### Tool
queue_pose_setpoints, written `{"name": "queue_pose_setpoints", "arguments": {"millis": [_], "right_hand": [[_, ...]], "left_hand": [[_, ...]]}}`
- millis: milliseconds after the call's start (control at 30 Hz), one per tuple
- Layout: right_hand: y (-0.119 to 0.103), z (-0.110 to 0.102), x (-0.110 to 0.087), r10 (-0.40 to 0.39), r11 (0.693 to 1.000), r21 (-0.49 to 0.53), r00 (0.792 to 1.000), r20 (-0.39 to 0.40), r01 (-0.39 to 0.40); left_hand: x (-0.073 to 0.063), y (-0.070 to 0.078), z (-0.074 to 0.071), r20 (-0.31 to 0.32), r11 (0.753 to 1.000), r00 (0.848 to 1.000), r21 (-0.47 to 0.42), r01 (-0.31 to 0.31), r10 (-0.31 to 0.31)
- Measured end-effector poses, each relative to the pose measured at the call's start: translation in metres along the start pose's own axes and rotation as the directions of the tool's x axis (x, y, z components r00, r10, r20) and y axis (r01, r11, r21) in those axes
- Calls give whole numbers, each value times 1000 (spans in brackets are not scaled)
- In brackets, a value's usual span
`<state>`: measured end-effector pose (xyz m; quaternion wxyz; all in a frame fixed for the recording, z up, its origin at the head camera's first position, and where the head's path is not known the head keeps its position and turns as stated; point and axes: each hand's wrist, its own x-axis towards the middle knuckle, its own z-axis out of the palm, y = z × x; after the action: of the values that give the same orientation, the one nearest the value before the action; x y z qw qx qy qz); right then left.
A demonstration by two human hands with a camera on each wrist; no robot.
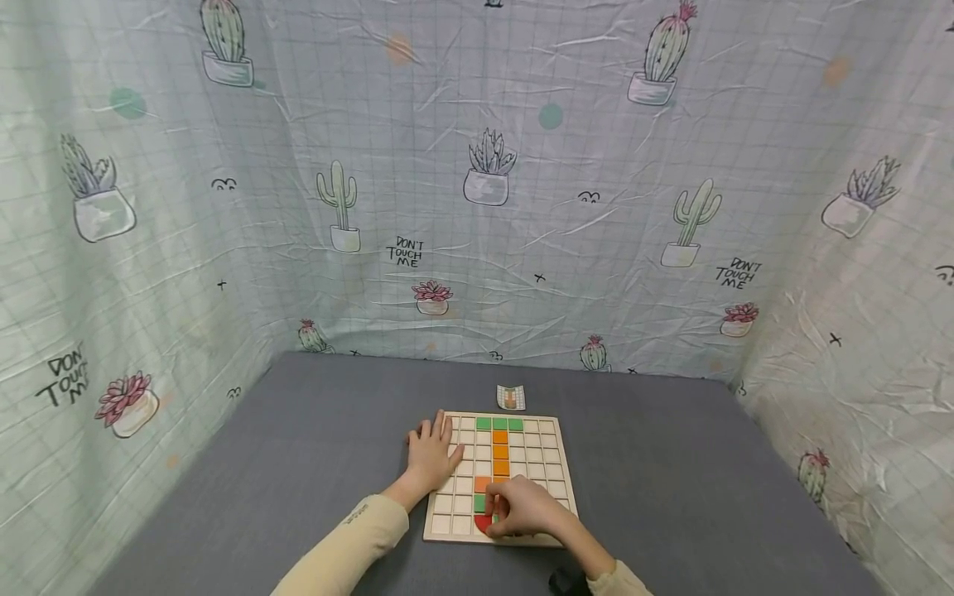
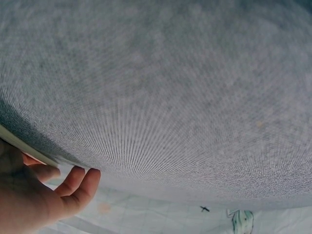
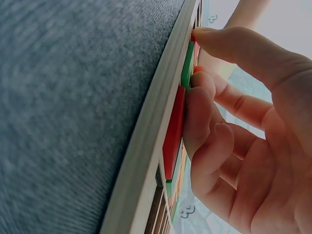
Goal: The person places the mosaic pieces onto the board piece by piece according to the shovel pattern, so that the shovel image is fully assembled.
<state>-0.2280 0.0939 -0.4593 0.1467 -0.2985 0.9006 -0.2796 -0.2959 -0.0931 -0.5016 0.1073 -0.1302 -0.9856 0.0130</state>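
A square wooden grid board (image 1: 441,525) lies on the grey table. My left hand (image 1: 430,455) rests on its left edge with the fingers spread; in the left wrist view the fingertips (image 2: 92,176) reach past the rim. Over the lower middle of the board is my right hand (image 1: 519,507), fingers bent, thumb and forefinger at a red tile with a rounded edge (image 1: 483,523). The right wrist view has the two fingertips at opposite sides of that tile, behind a green tile (image 3: 187,66). Another red tile (image 3: 174,139) lies beside the bent fingers.
Green tiles (image 1: 499,424) form a row near the board's far side, with orange tiles (image 1: 500,453) in a column below. A small patterned card (image 1: 510,397) lies beyond the board. A dark object (image 1: 568,581) is by the right wrist. A cactus-print curtain (image 1: 492,273) surrounds the table.
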Motion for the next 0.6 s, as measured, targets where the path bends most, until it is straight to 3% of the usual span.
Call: {"name": "queue_pose_setpoints", "arguments": {"millis": [400,600], "right_hand": [[-4,-1,0,11,999,-45,1000,-11,-12],[4,-3,-2,-32,999,6,999,-4,32]], "left_hand": [[0,0,0,14,1000,1000,9,4,-4],[0,0,1,23,1000,1000,4,-5,5]]}}
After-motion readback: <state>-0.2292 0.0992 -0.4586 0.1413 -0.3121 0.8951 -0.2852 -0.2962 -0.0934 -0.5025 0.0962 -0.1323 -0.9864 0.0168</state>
